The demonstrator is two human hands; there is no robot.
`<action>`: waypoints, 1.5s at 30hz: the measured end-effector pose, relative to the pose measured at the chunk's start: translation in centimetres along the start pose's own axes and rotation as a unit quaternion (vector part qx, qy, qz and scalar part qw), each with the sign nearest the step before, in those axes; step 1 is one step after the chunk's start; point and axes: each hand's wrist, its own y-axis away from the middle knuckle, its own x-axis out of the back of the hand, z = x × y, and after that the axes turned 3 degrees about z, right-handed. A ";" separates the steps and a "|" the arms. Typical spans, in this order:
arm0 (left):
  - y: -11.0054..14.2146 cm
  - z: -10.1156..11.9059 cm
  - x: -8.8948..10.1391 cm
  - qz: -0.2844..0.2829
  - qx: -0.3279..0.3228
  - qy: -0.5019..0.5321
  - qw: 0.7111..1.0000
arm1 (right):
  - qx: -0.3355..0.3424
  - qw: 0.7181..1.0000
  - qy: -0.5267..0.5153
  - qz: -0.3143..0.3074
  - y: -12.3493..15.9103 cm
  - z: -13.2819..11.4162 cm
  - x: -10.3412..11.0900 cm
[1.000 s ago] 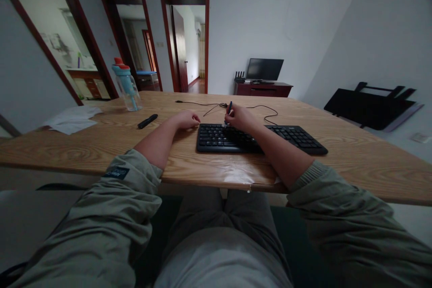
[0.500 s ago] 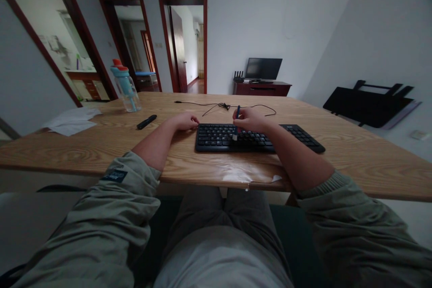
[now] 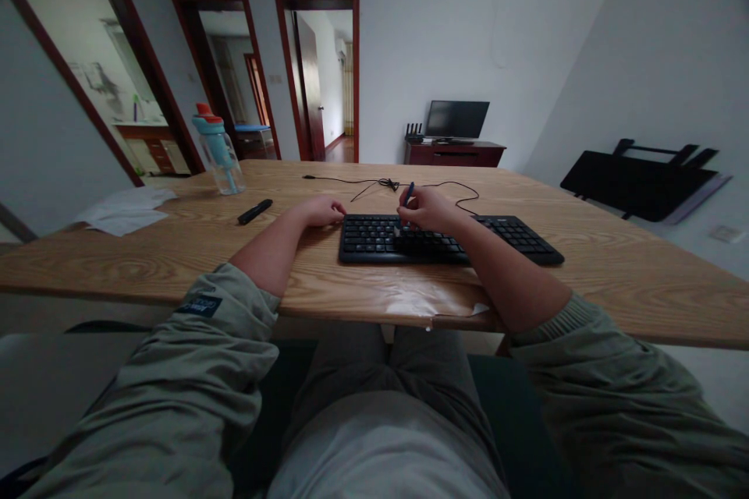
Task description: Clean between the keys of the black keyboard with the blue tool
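Observation:
A black keyboard [image 3: 497,238] lies on the wooden table [image 3: 614,273] in front of me. My right hand [image 3: 430,210] is closed around a small dark-handled brush [image 3: 402,209], whose pale tip touches the keys near the keyboard's middle. My left hand [image 3: 321,210] rests curled at the keyboard's left end, fingers folded against its corner. The keyboard's black cable [image 3: 374,183] trails across the table behind it.
A black pen-like object [image 3: 255,210] lies left of the keyboard. A clear bottle with a blue lid [image 3: 218,148] and white papers [image 3: 126,208] sit at far left. Behind are doorways, a monitor on a cabinet [image 3: 456,121], and a folded black table [image 3: 640,179] against the right wall.
My right hand swept the brush to the right over the keys, then came back slightly left and tilted it. My left hand stayed still.

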 end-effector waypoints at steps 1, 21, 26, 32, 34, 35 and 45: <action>0.0 0.0 0.0 0.000 -0.003 0.001 1.000 | 0.006 1.000 0.001 0.002 0.0 -0.1 -0.1; 0.2 0.4 0.0 -0.007 -0.002 0.001 1.000 | -0.032 0.981 0.149 0.117 -0.6 0.5 -0.1; 0.3 1.0 -0.1 -0.005 0.010 -0.016 1.000 | -0.012 0.969 0.209 0.129 -0.8 1.0 -0.4; 0.3 1.0 -0.3 -0.009 0.010 0.014 1.000 | 0.013 0.966 0.211 0.150 -1.1 2.3 0.1; 0.5 1.1 -0.3 -0.009 0.010 0.013 1.000 | 0.005 0.970 0.183 0.161 -1.0 2.4 0.6; 0.6 1.2 -0.2 -0.009 0.011 0.010 1.000 | -0.003 0.974 0.163 0.160 -0.8 2.3 1.0; 0.5 1.5 -0.3 -0.017 0.021 0.001 1.000 | -0.046 0.995 0.069 0.047 0.8 -0.5 2.8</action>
